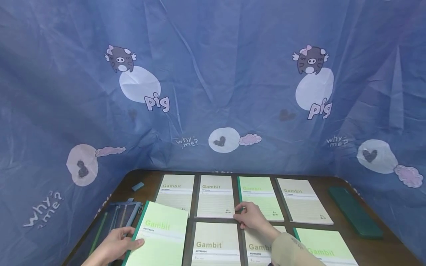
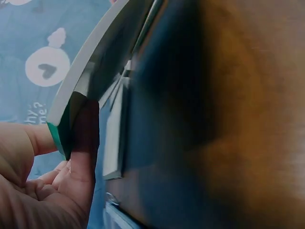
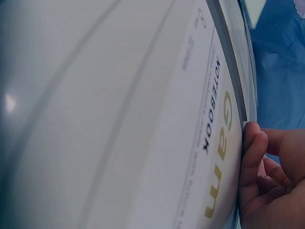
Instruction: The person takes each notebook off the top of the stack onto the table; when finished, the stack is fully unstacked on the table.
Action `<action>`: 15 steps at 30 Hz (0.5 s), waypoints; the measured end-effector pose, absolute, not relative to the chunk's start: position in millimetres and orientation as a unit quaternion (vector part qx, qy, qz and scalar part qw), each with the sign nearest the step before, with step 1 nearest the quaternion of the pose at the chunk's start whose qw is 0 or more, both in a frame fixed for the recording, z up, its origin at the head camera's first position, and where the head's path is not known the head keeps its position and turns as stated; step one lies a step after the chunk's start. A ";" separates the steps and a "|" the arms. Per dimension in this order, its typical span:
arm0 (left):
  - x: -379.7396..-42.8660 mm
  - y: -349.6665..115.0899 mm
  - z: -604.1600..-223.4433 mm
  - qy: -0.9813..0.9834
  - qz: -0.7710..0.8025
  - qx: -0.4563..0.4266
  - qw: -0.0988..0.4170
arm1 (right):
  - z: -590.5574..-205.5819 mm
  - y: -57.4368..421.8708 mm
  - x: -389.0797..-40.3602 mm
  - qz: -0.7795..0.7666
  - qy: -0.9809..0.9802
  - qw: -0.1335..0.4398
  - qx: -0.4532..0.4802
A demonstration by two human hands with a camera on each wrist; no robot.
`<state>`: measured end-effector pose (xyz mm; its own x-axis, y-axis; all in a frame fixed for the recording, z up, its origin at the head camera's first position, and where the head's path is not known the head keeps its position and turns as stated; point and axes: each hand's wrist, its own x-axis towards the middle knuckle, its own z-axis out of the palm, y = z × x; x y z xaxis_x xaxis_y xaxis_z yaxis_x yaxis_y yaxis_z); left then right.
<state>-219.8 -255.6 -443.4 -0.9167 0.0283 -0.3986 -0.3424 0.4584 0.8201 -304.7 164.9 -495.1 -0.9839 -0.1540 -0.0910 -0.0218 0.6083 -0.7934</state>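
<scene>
My left hand [image 1: 117, 244] holds a green Gambit notebook [image 1: 163, 229] by its dark green spine edge, thumb on the cover and fingers underneath. It is raised and tilted, overlapping a cream notebook [image 1: 176, 190] at the back left in the head view. In the left wrist view the notebook's page edge [image 2: 78, 71] rises from between thumb and fingers. My right hand [image 1: 251, 217] reaches over a front-row cream notebook [image 1: 259, 246], fingers bent. Its fingertips are right at the lower right corner of a back-row cream notebook [image 1: 216, 195]; I cannot tell whether they pinch it.
Near the right hand lie a green notebook [image 1: 260, 195] and another cream notebook [image 1: 215, 242]. Further right are a cream notebook [image 1: 303, 199], a green notebook [image 1: 329, 245] and a dark green case [image 1: 356, 210]. A mesh pencil pouch [image 1: 110, 221] and blue eraser-like block [image 1: 138, 186] are left.
</scene>
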 end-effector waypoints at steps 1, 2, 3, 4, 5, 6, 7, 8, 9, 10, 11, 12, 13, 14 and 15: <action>-217.5 -256.7 -446.3 0.835 0.510 -0.096 0.186 | -495.3 164.8 -304.5 -0.440 0.893 0.075 -0.050; -215.4 -257.4 -449.3 0.835 0.508 -0.095 0.191 | -495.4 164.7 -304.3 -0.441 0.893 0.074 -0.053; -213.4 -257.8 -451.8 0.836 0.505 -0.095 0.193 | -495.7 164.8 -304.2 -0.442 0.892 0.074 -0.054; -211.5 -258.0 -454.3 0.837 0.502 -0.097 0.195 | -495.9 164.9 -304.2 -0.443 0.892 0.074 -0.057; -209.5 -257.9 -456.5 0.839 0.498 -0.099 0.194 | -496.0 165.3 -304.0 -0.443 0.891 0.073 -0.060; -207.9 -257.9 -459.0 0.839 0.498 -0.101 0.194 | -496.2 165.4 -304.0 -0.444 0.891 0.072 -0.061; -206.4 -258.3 -461.0 0.841 0.496 -0.099 0.194 | -496.4 165.6 -304.1 -0.445 0.891 0.072 -0.063; -204.8 -259.1 -462.9 0.843 0.493 -0.095 0.193 | -496.4 165.6 -304.0 -0.446 0.890 0.072 -0.064; -203.4 -260.2 -464.1 0.845 0.490 -0.093 0.193 | -496.3 165.6 -304.0 -0.446 0.890 0.072 -0.063; -202.3 -262.2 -465.6 0.843 0.494 -0.080 0.196 | -496.2 165.7 -303.9 -0.446 0.890 0.072 -0.062; -201.2 -264.2 -466.8 0.841 0.498 -0.066 0.200 | -496.2 165.6 -303.9 -0.447 0.889 0.072 -0.061; -200.3 -266.4 -468.0 0.837 0.505 -0.050 0.206 | -496.0 165.4 -303.7 -0.449 0.889 0.072 -0.060; -199.3 -268.1 -469.2 0.833 0.511 -0.035 0.211 | -496.1 165.3 -303.6 -0.449 0.889 0.071 -0.059; -198.6 -269.1 -470.4 0.830 0.515 -0.025 0.213 | -495.7 164.8 -303.4 -0.450 0.889 0.071 -0.058; -198.1 -269.3 -471.7 0.828 0.518 -0.020 0.214 | -495.5 164.4 -303.3 -0.449 0.889 0.070 -0.059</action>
<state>-198.1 -269.3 -471.7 -0.9078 0.1891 -0.3744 -0.2539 0.4629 0.8493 -303.3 164.4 -495.5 -0.9832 -0.1679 -0.0723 -0.0413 0.5893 -0.8069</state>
